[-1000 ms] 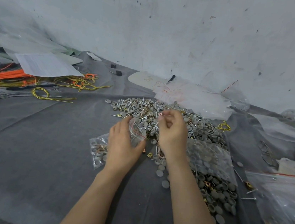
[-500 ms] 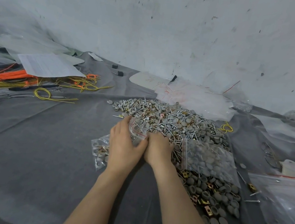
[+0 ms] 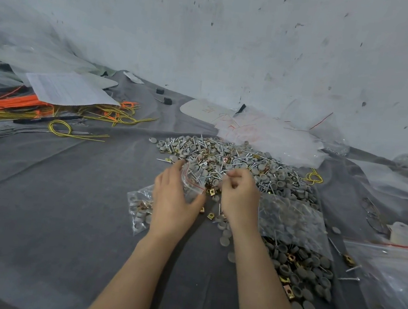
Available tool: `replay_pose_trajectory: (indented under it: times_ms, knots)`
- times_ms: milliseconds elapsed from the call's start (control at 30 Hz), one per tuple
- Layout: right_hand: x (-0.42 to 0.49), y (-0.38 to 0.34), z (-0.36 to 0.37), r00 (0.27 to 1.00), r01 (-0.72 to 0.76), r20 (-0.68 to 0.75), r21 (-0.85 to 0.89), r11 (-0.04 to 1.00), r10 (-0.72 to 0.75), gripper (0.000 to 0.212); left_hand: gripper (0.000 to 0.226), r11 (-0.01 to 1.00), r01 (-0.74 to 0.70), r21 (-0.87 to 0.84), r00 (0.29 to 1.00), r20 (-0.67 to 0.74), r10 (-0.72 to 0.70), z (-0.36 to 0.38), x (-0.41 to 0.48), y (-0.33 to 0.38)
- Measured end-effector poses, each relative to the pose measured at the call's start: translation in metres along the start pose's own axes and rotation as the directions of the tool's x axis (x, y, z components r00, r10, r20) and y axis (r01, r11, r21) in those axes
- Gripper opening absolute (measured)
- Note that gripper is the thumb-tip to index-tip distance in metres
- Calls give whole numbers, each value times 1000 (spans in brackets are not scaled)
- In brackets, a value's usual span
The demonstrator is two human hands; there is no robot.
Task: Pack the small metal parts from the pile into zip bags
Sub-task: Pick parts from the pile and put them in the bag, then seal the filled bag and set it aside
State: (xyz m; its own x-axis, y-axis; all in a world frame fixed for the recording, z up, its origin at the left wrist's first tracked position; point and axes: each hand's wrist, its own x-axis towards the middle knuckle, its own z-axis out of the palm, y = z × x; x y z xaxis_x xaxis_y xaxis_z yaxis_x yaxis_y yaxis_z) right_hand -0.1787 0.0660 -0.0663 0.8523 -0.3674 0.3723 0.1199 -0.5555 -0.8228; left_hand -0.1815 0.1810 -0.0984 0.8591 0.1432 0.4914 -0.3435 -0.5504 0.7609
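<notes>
Parts (image 3: 219,174) pinched in right hand (image 3: 240,197) should drop straight into bag (image 3: 193,182); left hand (image 3: 174,202), gripping it, must hold mouth wide.

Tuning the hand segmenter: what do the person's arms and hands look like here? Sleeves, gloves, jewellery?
Bare all round. The left hand and right hand have no gloves, and no rings show. The left forearm and right forearm are uncovered down to the bottom edge of the frame: no sleeve, cuff, watch, wristband or markings in view.
</notes>
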Motion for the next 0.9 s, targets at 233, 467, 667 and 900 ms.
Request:
replay_pose_trajectory:
  times_ms: [233,467,667,900]
  knots:
    - [-7,-41,-16,878,215,423,67,974,-222,24,68,999,-26,-34,1000,6,26,-6,0,8]
    - [-9,-58,-27,866,199,482,-88,976,-133,13,91,997,-72,22,997,-26,73,-21,6,22]
    - [-3,-75,-57,923,222,308,56,973,-229,4,66,914,16,-406,990,132,41,-58,14,39]
    - [-5,-76,-123,963,214,130,164,963,-236,21,13,863,-91,-498,966,167,198,-59,24,92]
